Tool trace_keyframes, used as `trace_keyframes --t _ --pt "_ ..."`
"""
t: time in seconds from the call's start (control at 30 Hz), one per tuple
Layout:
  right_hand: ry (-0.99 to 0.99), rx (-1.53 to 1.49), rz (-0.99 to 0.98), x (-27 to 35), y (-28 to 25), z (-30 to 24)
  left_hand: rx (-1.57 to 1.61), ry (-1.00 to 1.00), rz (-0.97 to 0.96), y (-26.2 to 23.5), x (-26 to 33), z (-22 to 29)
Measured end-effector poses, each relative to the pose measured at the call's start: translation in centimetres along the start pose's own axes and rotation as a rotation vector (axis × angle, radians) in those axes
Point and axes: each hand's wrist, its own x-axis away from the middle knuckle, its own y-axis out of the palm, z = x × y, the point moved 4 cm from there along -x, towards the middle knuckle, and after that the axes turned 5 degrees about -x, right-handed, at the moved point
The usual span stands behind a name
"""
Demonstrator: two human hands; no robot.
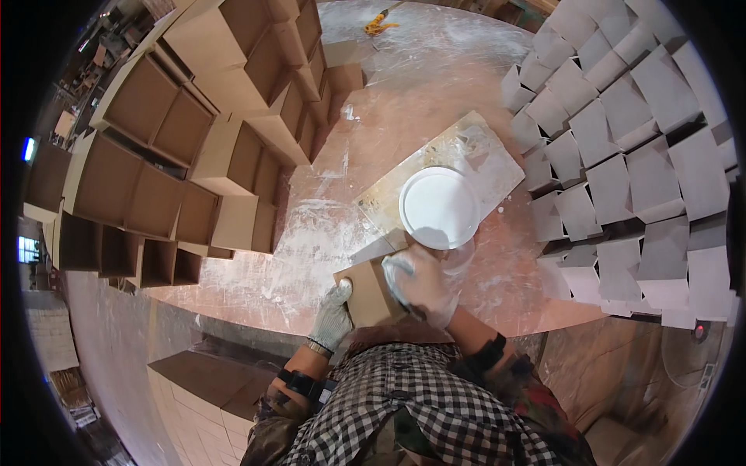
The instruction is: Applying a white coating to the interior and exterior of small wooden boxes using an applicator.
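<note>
A small brown box (367,299) is held low in front of me at the near edge of the table. My left hand (334,314), in a pale knitted glove, grips its left side with the thumb on the top. Over the box's right side is my right hand (427,287), blurred by motion and curled around something pale and bluish that I cannot make out. A grey-white flap or panel (374,250) extends beyond the box's far side. Just past my right hand, a round white tub (440,207) with white contents rests on a smeared board (489,159).
Brown open boxes (225,155) are stacked high on the left. Stacked grey-white boxes (622,163) rise on the right. A yellow-handled tool (378,23) lies at the far side of the white-smeared table (311,225). Below the table, at left, stands a large brown block or carton (210,380).
</note>
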Motion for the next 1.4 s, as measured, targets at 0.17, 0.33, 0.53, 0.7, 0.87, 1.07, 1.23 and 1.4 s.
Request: trace_keyframes --t 0.17,0.33,0.53,0.7,0.87,1.07,1.23,1.4 --pt "0.005 0.136 -0.005 -1.4 -0.6 2.4 0.095 0.034 0.009 0.7 0.0 -0.9" --pt "0.117 0.113 0.038 -1.4 -1.5 4.2 0.002 0.089 0.017 1.2 -0.3 -0.8" --pt "0.222 0.107 0.04 1.1 -1.7 3.5 -0.001 0.15 0.077 -0.4 -0.1 -1.5" --pt "0.265 0.075 -0.066 2.9 -2.2 3.5 0.019 0.12 0.05 0.6 0.4 -1.4" --pt "0.24 0.064 0.12 0.1 -2.0 3.7 -0.007 0.085 0.015 0.6 0.1 -1.4" --pt "0.474 -0.024 0.078 -2.3 -1.3 4.9 -0.031 0.112 0.019 0.9 0.2 -1.3" --pt "0.378 -0.168 -0.008 -1.7 -0.5 3.6 0.034 0.123 0.032 -0.5 -0.1 -1.7" --pt "0.055 -0.144 -0.106 -1.6 0.4 0.2 0.071 0.103 0.023 -0.1 0.0 -1.4"
